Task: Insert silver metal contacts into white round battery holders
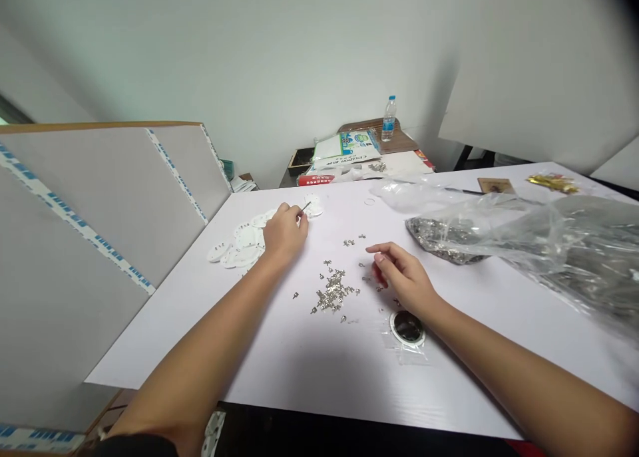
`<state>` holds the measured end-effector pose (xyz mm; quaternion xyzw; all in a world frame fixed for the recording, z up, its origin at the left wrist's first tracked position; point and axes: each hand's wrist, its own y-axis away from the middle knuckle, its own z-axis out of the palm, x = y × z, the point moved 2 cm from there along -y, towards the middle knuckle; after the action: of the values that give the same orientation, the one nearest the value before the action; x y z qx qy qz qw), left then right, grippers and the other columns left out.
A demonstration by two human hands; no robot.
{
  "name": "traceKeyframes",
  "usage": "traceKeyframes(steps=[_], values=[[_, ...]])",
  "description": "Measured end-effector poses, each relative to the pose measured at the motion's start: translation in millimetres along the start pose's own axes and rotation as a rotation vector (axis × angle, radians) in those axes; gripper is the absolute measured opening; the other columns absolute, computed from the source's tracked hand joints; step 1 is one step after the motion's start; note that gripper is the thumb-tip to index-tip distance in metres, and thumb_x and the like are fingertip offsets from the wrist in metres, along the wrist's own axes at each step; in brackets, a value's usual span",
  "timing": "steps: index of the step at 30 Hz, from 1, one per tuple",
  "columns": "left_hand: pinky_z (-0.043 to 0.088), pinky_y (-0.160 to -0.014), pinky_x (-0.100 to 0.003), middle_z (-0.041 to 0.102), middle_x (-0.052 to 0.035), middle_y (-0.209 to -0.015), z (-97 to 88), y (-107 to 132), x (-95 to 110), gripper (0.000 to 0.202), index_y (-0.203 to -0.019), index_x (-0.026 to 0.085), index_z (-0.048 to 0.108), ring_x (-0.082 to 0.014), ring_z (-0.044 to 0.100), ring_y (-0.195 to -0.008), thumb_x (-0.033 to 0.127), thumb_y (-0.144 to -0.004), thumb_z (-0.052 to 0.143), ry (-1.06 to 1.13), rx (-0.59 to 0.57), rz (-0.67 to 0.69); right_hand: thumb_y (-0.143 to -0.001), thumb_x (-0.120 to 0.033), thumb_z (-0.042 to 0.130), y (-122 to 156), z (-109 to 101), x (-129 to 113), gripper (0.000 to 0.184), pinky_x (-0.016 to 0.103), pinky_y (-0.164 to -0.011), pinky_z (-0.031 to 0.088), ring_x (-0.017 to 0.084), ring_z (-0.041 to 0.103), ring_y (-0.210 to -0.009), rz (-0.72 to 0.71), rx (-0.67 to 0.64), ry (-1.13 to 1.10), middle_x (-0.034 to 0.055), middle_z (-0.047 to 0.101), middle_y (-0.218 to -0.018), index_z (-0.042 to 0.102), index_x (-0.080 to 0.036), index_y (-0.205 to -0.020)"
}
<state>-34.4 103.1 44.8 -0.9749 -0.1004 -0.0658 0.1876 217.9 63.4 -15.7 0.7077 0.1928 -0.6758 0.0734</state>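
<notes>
At the far left of the white table (279, 350), my left hand (285, 231) is closed in a pinch. A thin grey piece (305, 206) sticks out from its fingertips; its kind is too small to make out. Beside and beneath that hand lie several flat white rounded pieces (245, 236) with small slots, overlapping in a loose pile. My right hand (403, 274) hovers with fingers apart and slightly curled, and nothing shows in it. Between the hands is a heap of small silvery metal parts (333, 291), with a few scattered around it.
Below my right hand lies a dark disc with a white rim (408, 328) on clear film. A large clear plastic bag (564, 237) of metal parts covers the right side. Partition boards (100, 197) border the left. A water bottle (389, 119) stands behind the table.
</notes>
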Motion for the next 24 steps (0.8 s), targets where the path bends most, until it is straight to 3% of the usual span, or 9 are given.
traceKeyframes(steps=[3, 7, 10, 13, 16, 18, 20, 22, 24], values=[[0.044, -0.073, -0.029, 0.061, -0.0041, -0.089, -12.7, 29, 25, 0.019, -0.093, 0.019, 0.068, -0.0150, 0.058, -0.078, 0.031, -0.093, 0.053, 0.344, 0.088, 0.316, -0.092, -0.047, 0.057, -5, 6, 2, 0.041, 0.034, -0.065, 0.053, 0.018, 0.063, -0.073, 0.148, -0.025, -0.325, 0.0036, 0.065, -0.083, 0.047, -0.021, -0.123], [0.047, -0.065, -0.024, 0.061, -0.0024, -0.091, -3.4, 70, 58, 0.017, -0.101, 0.021, 0.070, -0.0103, 0.057, -0.072, 0.023, -0.089, 0.058, 0.585, -0.030, 0.642, -0.093, -0.047, 0.055, -6, 13, 3, 0.039, 0.037, -0.076, 0.056, 0.019, 0.067, -0.080, 0.293, -0.064, -0.681, 0.0065, 0.066, -0.092, 0.045, -0.022, -0.121], [0.049, -0.068, -0.025, 0.061, -0.0034, -0.092, 5.1, 80, 68, 0.023, -0.110, 0.021, 0.068, -0.0115, 0.059, -0.076, 0.020, -0.089, 0.057, 0.680, -0.081, 0.692, -0.096, -0.047, 0.047, -5, 12, 1, 0.035, 0.032, -0.063, 0.055, 0.018, 0.065, -0.070, 0.276, -0.064, -0.815, 0.0052, 0.064, -0.085, 0.046, -0.022, -0.120], [0.051, -0.072, -0.027, 0.061, -0.0040, -0.094, 6.4, 71, 69, 0.023, -0.110, 0.024, 0.070, -0.0121, 0.060, -0.079, 0.023, -0.091, 0.058, 0.737, -0.216, 0.739, -0.095, -0.049, 0.048, -7, 8, 1, 0.034, 0.032, -0.059, 0.053, 0.017, 0.064, -0.065, 0.233, -0.024, -0.814, 0.0025, 0.063, -0.083, 0.045, -0.024, -0.119], [0.049, -0.069, -0.027, 0.062, -0.0046, -0.096, 8.1, 52, 63, 0.023, -0.107, 0.023, 0.071, -0.0120, 0.058, -0.075, 0.034, -0.087, 0.066, 0.767, -0.297, 0.617, -0.092, -0.045, 0.057, -9, 3, 5, 0.035, 0.029, -0.057, 0.052, 0.016, 0.063, -0.060, 0.205, 0.016, -0.689, -0.0010, 0.061, -0.077, 0.044, -0.028, -0.120], [0.047, -0.066, -0.028, 0.063, -0.0056, -0.097, 14.4, 36, 55, 0.024, -0.109, 0.023, 0.068, -0.0136, 0.058, -0.075, 0.036, -0.092, 0.057, 0.672, -0.170, 0.357, -0.093, -0.046, 0.055, -11, 1, 6, 0.035, 0.028, -0.054, 0.049, 0.015, 0.061, -0.057, 0.168, 0.012, -0.653, -0.0010, 0.061, -0.076, 0.044, -0.029, -0.121], [0.047, -0.077, -0.032, 0.063, -0.0060, -0.101, 28.1, 25, 49, 0.024, -0.109, 0.024, 0.068, -0.0186, 0.059, -0.089, 0.034, -0.089, 0.060, 0.445, -0.189, 0.200, -0.094, -0.049, 0.049, -13, -1, 6, 0.035, 0.027, -0.050, 0.046, 0.015, 0.059, -0.054, 0.149, 0.002, -0.669, -0.0003, 0.061, -0.077, 0.046, -0.027, -0.121], [0.046, -0.078, -0.036, 0.062, -0.0083, -0.101, 43.2, 18, 47, 0.023, -0.100, 0.022, 0.071, -0.0228, 0.059, -0.089, 0.034, -0.080, 0.069, 0.391, -0.235, 0.148, -0.095, -0.050, 0.042, -14, -3, 4, 0.037, 0.027, -0.046, 0.044, 0.015, 0.057, -0.052, 0.167, -0.015, -0.700, 0.0005, 0.059, -0.076, 0.049, -0.024, -0.120], [0.045, -0.079, -0.037, 0.062, -0.0076, -0.098, 54.9, 15, 47, 0.016, -0.094, 0.023, 0.072, -0.0233, 0.059, -0.089, 0.032, -0.081, 0.067, 0.388, -0.262, 0.133, -0.095, -0.048, 0.037, -14, -4, 2, 0.039, 0.026, -0.045, 0.042, 0.015, 0.055, -0.051, 0.187, -0.027, -0.713, 0.0011, 0.058, -0.074, 0.053, -0.022, -0.119]])
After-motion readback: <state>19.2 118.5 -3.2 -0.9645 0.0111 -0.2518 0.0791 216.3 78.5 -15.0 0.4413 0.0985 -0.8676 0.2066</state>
